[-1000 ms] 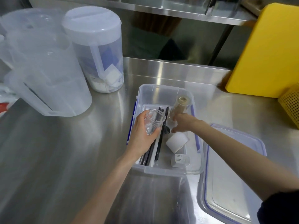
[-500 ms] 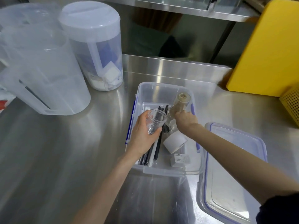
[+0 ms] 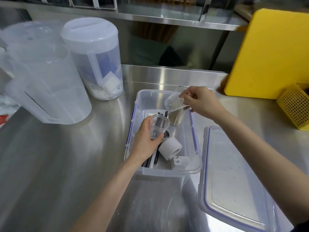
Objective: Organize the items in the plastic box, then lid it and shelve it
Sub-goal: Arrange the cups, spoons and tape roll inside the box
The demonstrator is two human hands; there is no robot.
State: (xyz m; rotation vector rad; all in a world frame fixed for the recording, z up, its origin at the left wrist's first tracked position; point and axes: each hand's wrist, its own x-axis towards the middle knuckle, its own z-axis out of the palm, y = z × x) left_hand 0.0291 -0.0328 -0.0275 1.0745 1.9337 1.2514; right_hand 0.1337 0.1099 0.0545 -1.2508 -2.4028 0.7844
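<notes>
- While resting open on the steel counter (image 3: 66,164), box (image 3: 194,168): clear plastic, blue side clips, no lid on.
- Inside, along left side: black sticks (image 3: 156,158), lying lengthwise, partly hidden under left hand.
- Inside, near middle: white roll (image 3: 169,148), tipped on its side, touching the sticks.
- Inside, at near right corner: small white plug-like block (image 3: 179,163), just beside the roll.
- Inside, toward far end: tan tube (image 3: 176,117), upright or slightly tilted, cannot tell which.
- Left hand (image 3: 145,141): over box's left half, fingers curled round a clear cup (image 3: 158,126), mouth tilted up and away; nothing seen in it.
- Right hand (image 3: 201,101): above box's far right corner, fingertips pinching a second clear cup (image 3: 175,102), tilted with mouth toward the left, directly over the tan tube; pale residue inside, kind unclear.
- Lid (image 3: 234,190): clear with blue seal, flat on counter just right of box, edge near box rim.
- Left of box, well apart: lidded jug (image 3: 93,57), holding white and blue packets at the bottom.
- Further left: open pitcher (image 3: 46,84), translucent, contents unclear, with more frosted containers behind.
- Far right: yellow board (image 3: 270,54) leaning upright, yellow mesh basket (image 3: 296,108) beside it.
- Behind counter: steel shelf (image 3: 167,19) with clear bins, contents too dim to tell.
</notes>
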